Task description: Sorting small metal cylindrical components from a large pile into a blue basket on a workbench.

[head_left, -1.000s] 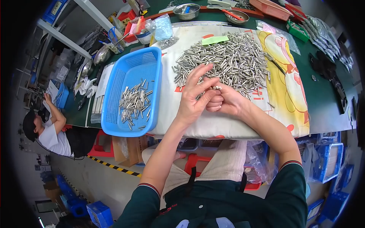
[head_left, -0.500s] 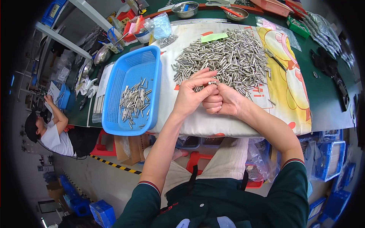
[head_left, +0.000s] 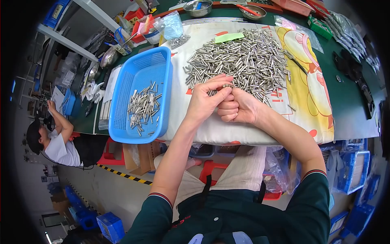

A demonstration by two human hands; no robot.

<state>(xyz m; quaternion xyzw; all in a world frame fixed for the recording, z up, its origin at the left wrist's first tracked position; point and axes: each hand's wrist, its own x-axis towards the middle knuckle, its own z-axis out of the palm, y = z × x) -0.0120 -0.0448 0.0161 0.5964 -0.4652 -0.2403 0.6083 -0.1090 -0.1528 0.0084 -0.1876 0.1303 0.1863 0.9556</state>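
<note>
My left hand (head_left: 206, 99) and my right hand (head_left: 239, 106) meet at the near edge of a large heap of small metal pins (head_left: 243, 57). Between the fingertips of both hands is a small metal pin (head_left: 227, 86), mostly covered by the fingers. The right hand's other fingers are curled into the palm. Beneath the heap lies a patterned cloth (head_left: 183, 114) in white and yellow. A blue plastic basket (head_left: 115, 110) stands left of my hands, with a smaller pile of pins (head_left: 144, 107) in it.
A light green paper slip (head_left: 228, 38) lies on the heap. Right of it is a dark slender tool (head_left: 295, 62). Metal bowls (head_left: 198, 9) stand at the back, near a clear plastic bag (head_left: 178, 41). A co-worker (head_left: 57, 142) sits at the far left.
The pin between my fingertips has turned slightly and shows a different end. Both hands stay almost in place; the whole view has shifted a little.
</note>
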